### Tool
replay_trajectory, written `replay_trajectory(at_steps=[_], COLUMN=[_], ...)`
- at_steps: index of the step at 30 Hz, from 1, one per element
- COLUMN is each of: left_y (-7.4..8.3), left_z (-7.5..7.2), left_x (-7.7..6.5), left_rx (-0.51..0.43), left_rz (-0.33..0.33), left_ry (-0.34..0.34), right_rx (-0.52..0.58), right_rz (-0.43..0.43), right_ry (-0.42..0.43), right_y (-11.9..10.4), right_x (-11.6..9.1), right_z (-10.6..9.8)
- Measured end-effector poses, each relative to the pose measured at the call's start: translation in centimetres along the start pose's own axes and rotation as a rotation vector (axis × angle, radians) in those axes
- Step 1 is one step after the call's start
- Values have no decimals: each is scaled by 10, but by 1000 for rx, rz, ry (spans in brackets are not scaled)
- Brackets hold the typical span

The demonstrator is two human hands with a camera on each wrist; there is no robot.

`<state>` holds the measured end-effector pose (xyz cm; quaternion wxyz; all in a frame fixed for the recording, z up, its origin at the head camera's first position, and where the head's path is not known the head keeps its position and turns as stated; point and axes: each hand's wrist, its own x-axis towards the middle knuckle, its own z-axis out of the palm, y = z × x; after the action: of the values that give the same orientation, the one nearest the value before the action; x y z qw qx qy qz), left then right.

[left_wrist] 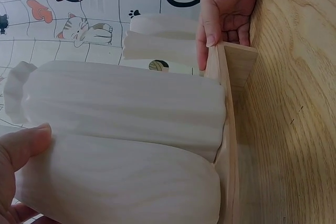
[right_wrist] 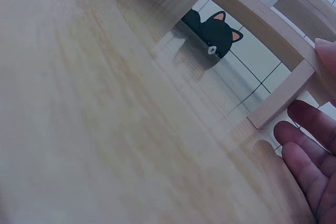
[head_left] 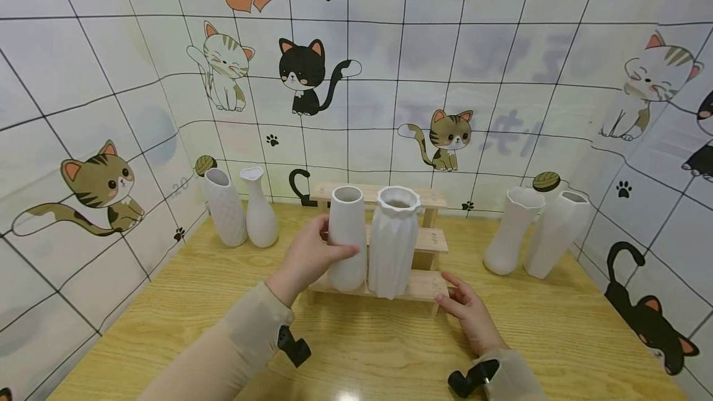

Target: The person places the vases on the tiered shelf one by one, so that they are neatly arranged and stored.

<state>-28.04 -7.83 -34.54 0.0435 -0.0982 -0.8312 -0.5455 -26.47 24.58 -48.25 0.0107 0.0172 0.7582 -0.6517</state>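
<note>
A smooth white vase (head_left: 347,240) stands upright on the lowest step of a three-tiered wooden stand (head_left: 429,283). My left hand (head_left: 309,255) grips that vase from the left, thumb across its front; the fingers behind it are hidden. Beside it on the same step is a white pleated vase (head_left: 393,246) with a ruffled rim. In the left wrist view the smooth vase (left_wrist: 121,179) and the pleated vase (left_wrist: 121,100) lie close together. At the step's right end, my right hand (head_left: 468,314) holds the board's corner with thumb and forefinger.
On the left of the wooden table (head_left: 356,351) stand a textured white vase (head_left: 225,209) and a narrow-necked white vase (head_left: 260,212). To the right are a wavy-rimmed white vase (head_left: 509,234) and an angular white vase (head_left: 557,237). Cat-patterned sheeting (head_left: 379,98) encloses the back and sides.
</note>
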Motion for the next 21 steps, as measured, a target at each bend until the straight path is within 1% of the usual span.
replay_trajectory(at_steps=[11, 21], left_y=[-3, -3], left_z=[2, 3], left_x=[1, 1], left_rx=[7, 5], left_rz=[-8, -37], left_ry=[9, 4], right_rx=[-1, 3], right_rz=[-3, 1], right_ry=[4, -6], right_y=[0, -2], right_x=[0, -1], right_z=[1, 1])
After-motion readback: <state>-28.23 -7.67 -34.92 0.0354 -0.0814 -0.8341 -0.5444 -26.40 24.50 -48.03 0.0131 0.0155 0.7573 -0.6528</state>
